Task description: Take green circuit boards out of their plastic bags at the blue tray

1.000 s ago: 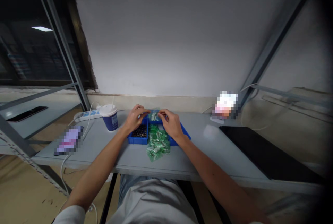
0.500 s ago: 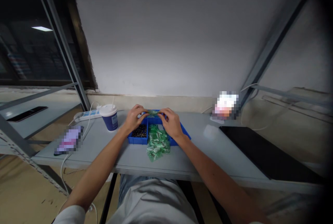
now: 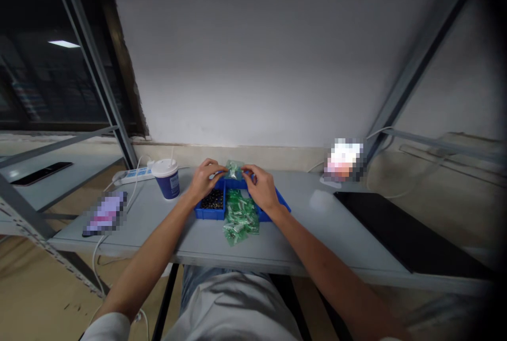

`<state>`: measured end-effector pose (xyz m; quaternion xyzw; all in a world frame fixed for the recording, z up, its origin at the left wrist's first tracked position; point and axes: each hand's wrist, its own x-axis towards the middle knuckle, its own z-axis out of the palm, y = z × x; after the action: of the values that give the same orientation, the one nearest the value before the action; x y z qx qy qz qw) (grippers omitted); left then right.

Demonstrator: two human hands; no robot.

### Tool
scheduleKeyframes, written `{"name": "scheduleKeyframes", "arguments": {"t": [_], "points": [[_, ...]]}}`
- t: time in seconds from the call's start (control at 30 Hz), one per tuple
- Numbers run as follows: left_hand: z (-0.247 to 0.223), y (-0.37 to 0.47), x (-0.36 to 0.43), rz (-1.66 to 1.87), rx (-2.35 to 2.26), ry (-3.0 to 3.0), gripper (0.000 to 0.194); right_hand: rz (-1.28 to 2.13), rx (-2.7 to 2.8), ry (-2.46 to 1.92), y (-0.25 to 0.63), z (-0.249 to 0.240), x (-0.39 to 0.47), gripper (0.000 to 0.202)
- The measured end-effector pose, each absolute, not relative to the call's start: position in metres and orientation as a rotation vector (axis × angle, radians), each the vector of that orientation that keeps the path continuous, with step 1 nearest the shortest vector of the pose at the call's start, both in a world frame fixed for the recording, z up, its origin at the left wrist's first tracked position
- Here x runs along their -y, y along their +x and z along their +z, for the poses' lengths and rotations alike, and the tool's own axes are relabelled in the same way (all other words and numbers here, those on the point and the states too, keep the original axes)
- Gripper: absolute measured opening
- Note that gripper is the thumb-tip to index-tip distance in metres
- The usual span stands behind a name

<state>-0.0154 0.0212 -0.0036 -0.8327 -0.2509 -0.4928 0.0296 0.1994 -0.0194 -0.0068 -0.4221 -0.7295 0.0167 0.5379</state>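
Observation:
Between my two hands a small clear-green plastic bag (image 3: 234, 170) is held up above the back of the blue bins. My left hand (image 3: 206, 178) pinches its left edge, and my right hand (image 3: 259, 185) pinches the right edge. Below lies a pile of similar green bags (image 3: 240, 214), filling the middle bin and spilling over its front onto the table. Small dark and brassy parts (image 3: 213, 200) fill the left blue bin (image 3: 210, 215). The right blue bin (image 3: 264, 217) is mostly covered by my right hand and wrist, so its contents are hidden.
A lidded paper cup (image 3: 168, 185) with a straw stands left of the bins, near a white power strip (image 3: 137, 174). A blurred phone (image 3: 105, 214) and cable lie farther left. To the right are a lit screen (image 3: 344, 160) and a flat black panel (image 3: 404, 235).
The bag between my fingers has tipped up, so more of its face shows and it reaches higher. My hands have barely moved.

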Motion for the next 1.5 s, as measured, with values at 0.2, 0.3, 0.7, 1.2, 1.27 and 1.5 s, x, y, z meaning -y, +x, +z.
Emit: {"name": "scheduleKeyframes", "arguments": {"t": [0.2,0.3,0.7,1.2,1.27,1.5], "points": [[-0.002,-0.014,-0.019,-1.492,0.732,-2.57,0.015,-0.026,1.774,-0.963,0.199,-0.004,0.021,0.015],[-0.002,-0.014,-0.018,-1.507,0.788,-2.581,0.016,-0.009,1.773,-0.985,0.199,-0.005,0.021,0.013],[-0.003,-0.015,-0.021,-1.486,0.866,-2.591,0.018,0.043,1.799,-0.987,0.2,-0.005,0.021,0.025],[0.0,-0.017,-0.018,-1.454,1.074,-2.576,0.03,0.359,1.729,-1.184,0.217,0.005,-0.039,0.014],[0.001,-0.018,-0.017,-1.461,1.086,-2.569,0.031,0.417,1.79,-1.273,0.218,0.006,-0.059,0.014],[0.0,-0.02,-0.02,-1.472,1.104,-2.576,0.031,0.356,1.917,-1.44,0.215,0.006,-0.094,0.006]]}}
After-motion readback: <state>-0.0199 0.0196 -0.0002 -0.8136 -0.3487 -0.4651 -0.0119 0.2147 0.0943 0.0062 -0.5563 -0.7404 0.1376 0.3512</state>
